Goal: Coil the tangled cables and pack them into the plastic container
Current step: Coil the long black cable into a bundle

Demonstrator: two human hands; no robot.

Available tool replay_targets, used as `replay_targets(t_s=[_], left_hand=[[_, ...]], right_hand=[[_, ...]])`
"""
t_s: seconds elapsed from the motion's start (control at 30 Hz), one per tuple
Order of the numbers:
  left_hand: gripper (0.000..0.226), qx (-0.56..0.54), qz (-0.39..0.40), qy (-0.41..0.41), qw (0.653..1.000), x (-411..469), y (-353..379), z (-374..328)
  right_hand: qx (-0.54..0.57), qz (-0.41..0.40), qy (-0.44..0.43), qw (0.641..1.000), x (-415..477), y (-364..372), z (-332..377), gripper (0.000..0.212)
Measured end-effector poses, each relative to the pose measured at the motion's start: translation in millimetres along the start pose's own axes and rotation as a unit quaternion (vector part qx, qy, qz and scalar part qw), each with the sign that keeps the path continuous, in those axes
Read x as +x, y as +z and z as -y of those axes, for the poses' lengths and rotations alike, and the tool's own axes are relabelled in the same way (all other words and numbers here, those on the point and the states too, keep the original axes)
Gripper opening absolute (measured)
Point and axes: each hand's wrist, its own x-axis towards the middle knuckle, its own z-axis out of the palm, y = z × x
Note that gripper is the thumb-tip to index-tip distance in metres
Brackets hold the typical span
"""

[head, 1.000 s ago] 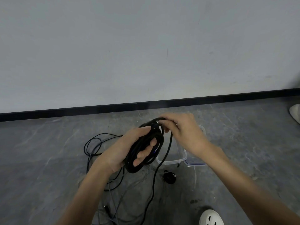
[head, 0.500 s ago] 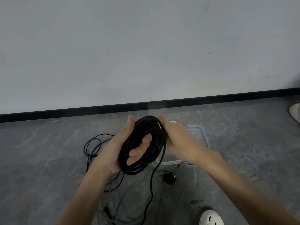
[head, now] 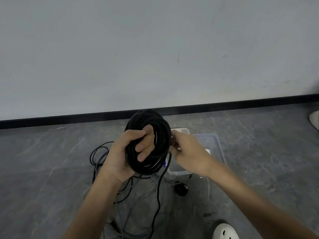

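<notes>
Grey floor [head: 51, 169] beneath, 2 hands [head: 119, 157] [head: 188, 152] hold 1 cable coil [head: 148, 119].

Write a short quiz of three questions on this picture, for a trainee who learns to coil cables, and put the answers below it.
1. True or false: the black cable coil lies inside the plastic container.
2. Fill the gap: the right hand holds a loose strand beside the coil, and this strand hangs down to the ____.
3. Which hand has its fingers through the middle of the coil? A) left hand B) right hand C) neither

Key
1. False: the coil is held up in the air and the container stands on the ground behind it.
2. floor
3. A
</notes>
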Motion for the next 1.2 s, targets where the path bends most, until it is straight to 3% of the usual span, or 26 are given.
replay_targets(t_s=[0.07, 0.27, 0.4, 0.47, 0.6, 0.67, 0.83, 0.93, 1.07, 1.2], left_hand=[[0.01, 0.014, -0.015, 0.017, 1.0, -0.1, -0.9, 0.1], [0.007, 0.031, -0.006, 0.049, 0.998, 2.4, 0.7, 0.7], [0.005, 0.049, -0.069, 0.1, 0.991, 3.2, 5.2, 0.3], [0.009, 0.06, -0.095, 0.117, 0.987, 4.2, 7.7, 1.4], [0.012, 0.087, -0.096, 0.133, 0.983, 5.9, 10.5, 3.5], [0.013, 0.098, -0.103, 0.14, 0.98, 6.6, 10.6, 3.8], [0.018, 0.126, -0.161, 0.183, 0.962, 6.4, 9.9, 1.3], [0.016, 0.148, -0.185, 0.206, 0.949, 6.1, 10.4, 1.2], [0.007, 0.185, -0.205, 0.229, 0.933, 9.2, 11.0, 3.4], [0.002, 0.289, -0.251, 0.238, 0.893, 7.2, 5.6, 5.7]], right_hand=[[0.014, -0.001, 0.003, 1.0, -0.5, 2.4, 1.5, 0.023], [0.183, 0.066, 0.07, 0.978, -3.9, 2.8, 3.3, 0.051], [0.169, 0.039, 0.08, 0.982, -3.9, 6.0, 6.9, 0.02], [0.179, 0.035, 0.076, 0.98, -4.4, 6.4, 10.6, 0.017], [0.246, 0.115, 0.137, 0.953, -9.3, 6.1, 11.9, 0.05], [0.262, 0.148, 0.16, 0.94, -11.6, 7.0, 12.5, 0.055], [0.236, 0.136, 0.14, 0.952, -11.1, 15.0, 18.2, 0.014], [0.25, 0.156, 0.145, 0.945, -13.2, 15.7, 21.1, 0.01], [0.255, 0.228, 0.146, 0.928, -18.8, 17.6, 23.0, 0.031], [0.219, 0.205, 0.113, 0.947, -17.4, 16.2, 28.4, 0.009]])
